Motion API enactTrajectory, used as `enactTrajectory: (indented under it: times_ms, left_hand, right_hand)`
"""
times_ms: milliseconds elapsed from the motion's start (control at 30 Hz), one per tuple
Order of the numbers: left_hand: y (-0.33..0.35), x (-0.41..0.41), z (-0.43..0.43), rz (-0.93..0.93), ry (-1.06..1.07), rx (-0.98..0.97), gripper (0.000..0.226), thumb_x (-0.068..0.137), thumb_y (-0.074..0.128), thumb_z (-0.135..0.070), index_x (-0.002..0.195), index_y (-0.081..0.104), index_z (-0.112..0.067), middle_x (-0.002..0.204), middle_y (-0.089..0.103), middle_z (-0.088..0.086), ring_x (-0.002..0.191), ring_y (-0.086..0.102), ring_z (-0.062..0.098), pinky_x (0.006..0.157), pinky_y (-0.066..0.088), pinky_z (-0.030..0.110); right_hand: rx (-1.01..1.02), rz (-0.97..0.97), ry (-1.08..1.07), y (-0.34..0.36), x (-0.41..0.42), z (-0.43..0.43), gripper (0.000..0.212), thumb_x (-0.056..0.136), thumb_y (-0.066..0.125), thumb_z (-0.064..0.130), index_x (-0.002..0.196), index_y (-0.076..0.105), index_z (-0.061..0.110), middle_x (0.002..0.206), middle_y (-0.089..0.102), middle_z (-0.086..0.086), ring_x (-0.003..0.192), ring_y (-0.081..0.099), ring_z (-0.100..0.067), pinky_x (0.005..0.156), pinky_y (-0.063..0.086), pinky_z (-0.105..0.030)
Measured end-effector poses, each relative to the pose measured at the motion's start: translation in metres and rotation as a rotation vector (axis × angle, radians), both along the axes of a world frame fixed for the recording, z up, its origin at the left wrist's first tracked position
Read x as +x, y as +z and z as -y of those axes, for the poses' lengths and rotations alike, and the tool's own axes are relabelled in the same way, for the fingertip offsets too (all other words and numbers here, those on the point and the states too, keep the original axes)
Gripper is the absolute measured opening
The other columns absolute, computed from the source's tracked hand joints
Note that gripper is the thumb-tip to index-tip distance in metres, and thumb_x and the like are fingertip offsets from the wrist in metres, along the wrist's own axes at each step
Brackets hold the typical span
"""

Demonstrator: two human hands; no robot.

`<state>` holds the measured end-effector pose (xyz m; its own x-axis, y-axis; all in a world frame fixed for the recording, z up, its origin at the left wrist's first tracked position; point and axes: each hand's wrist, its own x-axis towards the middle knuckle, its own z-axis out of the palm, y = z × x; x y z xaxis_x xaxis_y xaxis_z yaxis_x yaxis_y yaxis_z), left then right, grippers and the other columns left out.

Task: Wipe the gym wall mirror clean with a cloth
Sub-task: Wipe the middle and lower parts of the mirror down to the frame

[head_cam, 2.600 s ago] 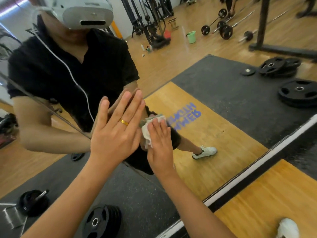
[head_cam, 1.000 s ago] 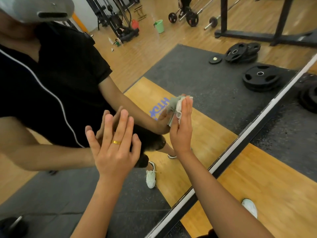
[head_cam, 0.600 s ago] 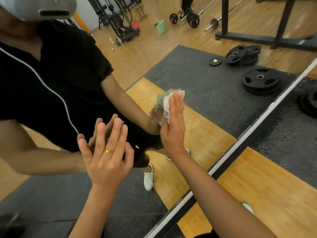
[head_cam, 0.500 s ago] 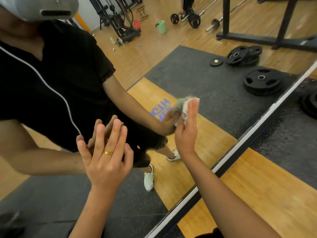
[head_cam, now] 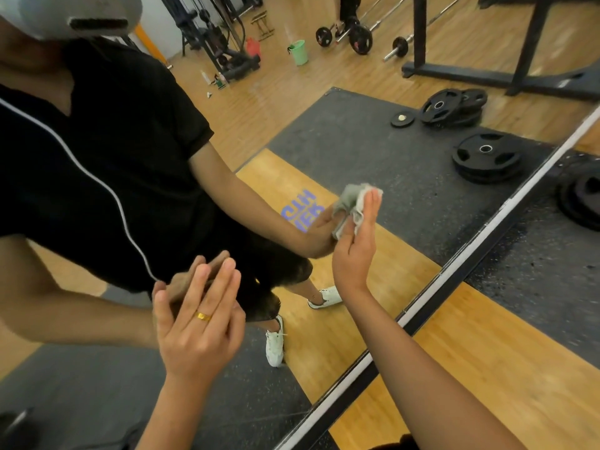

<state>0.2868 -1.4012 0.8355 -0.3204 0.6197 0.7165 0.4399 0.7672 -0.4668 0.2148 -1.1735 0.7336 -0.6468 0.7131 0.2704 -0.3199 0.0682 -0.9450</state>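
Head view: the mirror (head_cam: pixel 357 147) fills the upper left. Its pale bottom frame strip (head_cam: pixel 454 271) runs on a slant from the lower middle up to the right edge. Below the strip lie the wooden floor (head_cam: pixel 487 368) and a dark rubber mat (head_cam: pixel 535 271). A black weight plate (head_cam: pixel 581 199) on the mat is cut off by the right edge.

The glass reflects a stack of weight plates (head_cam: pixel 487 160), a second stack (head_cam: pixel 451 107) beyond it, a green bucket (head_cam: pixel 300 51) and a loaded barbell (head_cam: pixel 360 40) near the mirror's top edge. It also reflects the person in a black shirt (head_cam: pixel 113 151), a headset (head_cam: pixel 71 14) and white shoes (head_cam: pixel 275 344). Nothing stands between the hands and the glass except the cloth itself.

The cloth (head_cam: pixel 352 206), grey-white and bunched, sits against the mirror's lower right part, above the bottom strip and over reflected blue floor lettering (head_cam: pixel 303 209). The right hand (head_cam: pixel 355 251) reaches up from the lower right, seen nearly edge-on. Its fingers are straight and together and press the cloth onto the glass, and the thumb lies against the cloth's lower folds. Whether the thumb nips the fabric cannot be told.

The left hand (head_cam: pixel 194 326) is to the left of the cloth and lower, well apart from it. It is planted flat on the glass with its palm forward and its fingers straight and close together, pointing up. It holds nothing. A gold ring (head_cam: pixel 203 316) is on one finger. Its reflection meets it fingertip to fingertip.
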Motion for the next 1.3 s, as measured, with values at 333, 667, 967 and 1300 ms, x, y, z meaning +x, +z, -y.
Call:
enactTrajectory:
  times_ms: [333, 667, 967, 1300]
  left_hand:
    - [0.006, -0.008, -0.049, 0.131, -0.044, 0.098, 0.032, 0.097, 0.058, -0.009, 0.125, 0.069, -0.003, 0.137, 0.063, 0.013, 0.151, 0.037, 0.021, 0.128, 0.006, 0.051]
    - [0.017, -0.047, -0.106, -0.011, 0.02, 0.035, 0.041, 0.096, 0.063, -0.016, 0.136, 0.065, -0.008, 0.144, 0.06, 0.01, 0.152, 0.036, 0.024, 0.127, 0.008, 0.052]
    - [0.013, -0.052, -0.109, -0.044, 0.066, -0.021, 0.049, 0.095, 0.062, -0.013, 0.144, 0.057, -0.009, 0.147, 0.057, 0.01, 0.151, 0.037, 0.029, 0.126, 0.007, 0.055]
    - [0.017, -0.047, -0.116, 0.012, 0.042, 0.044, 0.039, 0.095, 0.062, -0.008, 0.133, 0.065, -0.001, 0.143, 0.059, 0.018, 0.153, 0.034, 0.029, 0.127, 0.0, 0.05]
  right_hand:
    - [-0.029, 0.0, -0.075, 0.042, -0.021, -0.023, 0.053, 0.109, 0.037, 0.005, 0.161, 0.026, 0.008, 0.167, 0.018, 0.009, 0.159, 0.01, -0.012, 0.128, 0.022, -0.035]
    - [-0.14, 0.16, -0.008, -0.005, -0.024, -0.064, 0.056, 0.111, 0.036, 0.01, 0.162, 0.018, 0.026, 0.171, 0.016, 0.006, 0.158, 0.01, -0.009, 0.127, 0.024, -0.043]
    - [0.081, -0.015, 0.133, 0.022, -0.044, -0.109, 0.062, 0.109, 0.037, 0.002, 0.162, 0.009, 0.019, 0.17, 0.006, 0.008, 0.159, -0.002, -0.011, 0.129, 0.016, -0.034]
    - [0.061, 0.002, 0.196, 0.037, -0.031, -0.101, 0.061, 0.109, 0.036, 0.01, 0.163, 0.009, 0.012, 0.169, 0.003, 0.012, 0.158, -0.007, -0.008, 0.13, 0.011, -0.035]
